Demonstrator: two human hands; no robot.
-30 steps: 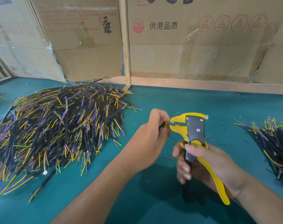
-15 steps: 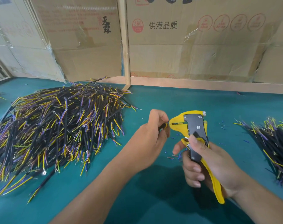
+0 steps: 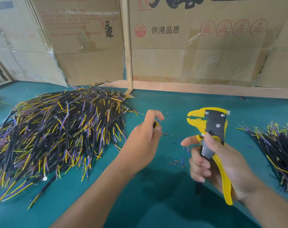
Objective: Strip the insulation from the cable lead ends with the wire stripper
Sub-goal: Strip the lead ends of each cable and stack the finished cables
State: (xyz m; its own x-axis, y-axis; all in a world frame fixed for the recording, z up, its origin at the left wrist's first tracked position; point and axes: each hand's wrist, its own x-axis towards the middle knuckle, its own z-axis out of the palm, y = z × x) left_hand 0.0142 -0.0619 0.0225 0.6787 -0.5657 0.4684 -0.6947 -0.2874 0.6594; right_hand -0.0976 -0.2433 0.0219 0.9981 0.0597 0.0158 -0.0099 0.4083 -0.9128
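Observation:
My left hand (image 3: 144,139) pinches a short black cable (image 3: 156,124) by its end; the coloured leads and thin bare strands stick out past the fingertips. My right hand (image 3: 217,163) grips the handles of a yellow and black wire stripper (image 3: 210,129), whose jaws point left. A gap of bare table separates the jaws from the cable end. Most of the cable is hidden inside my left hand.
A big heap of black cables with yellow and purple leads (image 3: 54,134) lies at left. A smaller heap (image 3: 280,145) lies at the right edge. Cut insulation bits (image 3: 179,160) dot the green table (image 3: 172,102). Cardboard boxes (image 3: 197,46) stand along the back.
The cable end was at the stripper jaws; now my hands have drawn apart, the stripper to the right and the cable to the left. More insulation bits lie between the hands.

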